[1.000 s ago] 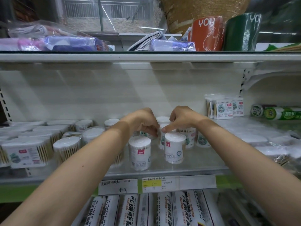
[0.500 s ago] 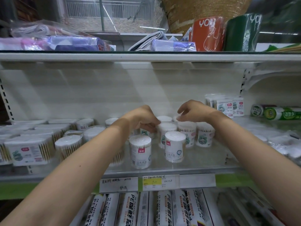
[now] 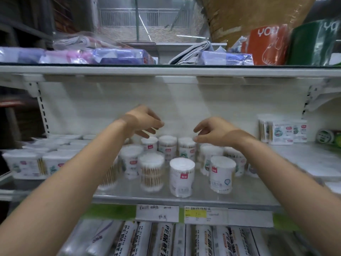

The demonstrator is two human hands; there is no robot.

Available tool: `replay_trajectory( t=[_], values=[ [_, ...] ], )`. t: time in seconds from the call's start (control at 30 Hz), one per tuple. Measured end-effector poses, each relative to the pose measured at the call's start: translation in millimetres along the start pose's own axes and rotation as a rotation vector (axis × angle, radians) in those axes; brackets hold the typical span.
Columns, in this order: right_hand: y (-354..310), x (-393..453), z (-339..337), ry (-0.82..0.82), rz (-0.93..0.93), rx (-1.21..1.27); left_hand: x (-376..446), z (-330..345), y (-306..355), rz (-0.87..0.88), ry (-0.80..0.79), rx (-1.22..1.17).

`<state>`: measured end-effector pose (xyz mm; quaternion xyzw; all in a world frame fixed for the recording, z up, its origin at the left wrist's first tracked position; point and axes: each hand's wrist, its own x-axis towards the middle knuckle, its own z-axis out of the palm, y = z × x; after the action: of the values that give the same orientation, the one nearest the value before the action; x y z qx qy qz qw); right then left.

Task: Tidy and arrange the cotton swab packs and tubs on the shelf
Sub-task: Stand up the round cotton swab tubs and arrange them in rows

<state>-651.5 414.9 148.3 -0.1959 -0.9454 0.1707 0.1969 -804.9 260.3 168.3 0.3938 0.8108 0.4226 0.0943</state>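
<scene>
Both hands, left hand and right hand, hovered loose and empty above the far tubs; better to grip each tub low, I judged.

The shelf carries upright round tubs of cotton swabs in the middle, squarer tubs at the left, and flat packs far right.

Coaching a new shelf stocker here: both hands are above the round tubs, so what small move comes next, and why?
Probably lower the right hand onto the rear tub just beneath it and nudge it into line; both hands hold nothing, and the left hand hovers higher.
</scene>
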Motion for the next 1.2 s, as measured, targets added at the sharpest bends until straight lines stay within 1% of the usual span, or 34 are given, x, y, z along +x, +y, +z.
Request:
replay_trajectory(
  t=[0.13,0.3,0.4,0.47,0.53,0.6,0.67,0.73,0.83,0.97,1.1,1.2],
  values=[
    [-26.7,18.1,16.5,-0.08,-0.044,0.0,-2.8,-22.8,-31.2,-0.07,0.053,-0.008],
    [-48.7,42.4,31.5,-0.092,-0.086,-0.067,0.9,-38.2,-56.7,-0.08,0.109,-0.031],
    [-61.7,60.3,42.1,-0.123,-0.088,-0.12,8.8,-42.8,-65.3,-0.065,0.106,-0.023],
    [-71.7,72.6,48.1,-0.166,-0.093,-0.156,14.9,-47.7,-70.4,-0.071,0.073,-0.013],
    [-82.2,78.3,52.1,-0.254,-0.09,-0.098,18.1,-51.1,-75.0,-0.097,0.004,0.024],
    [-94.9,78.2,57.0,-0.4,-0.097,-0.028,20.0,-54.0,-80.1,-0.125,-0.06,0.06],
    [-107.2,76.1,65.0,-0.515,-0.153,-0.076,21.5,-55.8,-85.5,-0.139,-0.108,0.048],
    [-118.9,74.5,76.3,-0.556,-0.228,-0.185,22.6,-58.2,-91.2,-0.14,-0.131,0.028],
    [-127.9,77.6,95.1,-0.541,-0.285,-0.285,22.6,-61.9,-96.9,-0.14,-0.175,0.014],
    [-125.0,82.1,94.7,-0.493,-0.215,-0.274,21.7,-63.5,-100.8,-0.125,-0.214,-0.053],
    [-115.4,85.3,75.3,-0.393,-0.016,0.026,21.6,-62.9,-96.5,-0.093,-0.225,-0.213],
    [-107.4,84.5,59.1,-0.336,0.027,0.113,21.4,-57.5,-86.5,-0.042,-0.278,-0.236]
  ],
)
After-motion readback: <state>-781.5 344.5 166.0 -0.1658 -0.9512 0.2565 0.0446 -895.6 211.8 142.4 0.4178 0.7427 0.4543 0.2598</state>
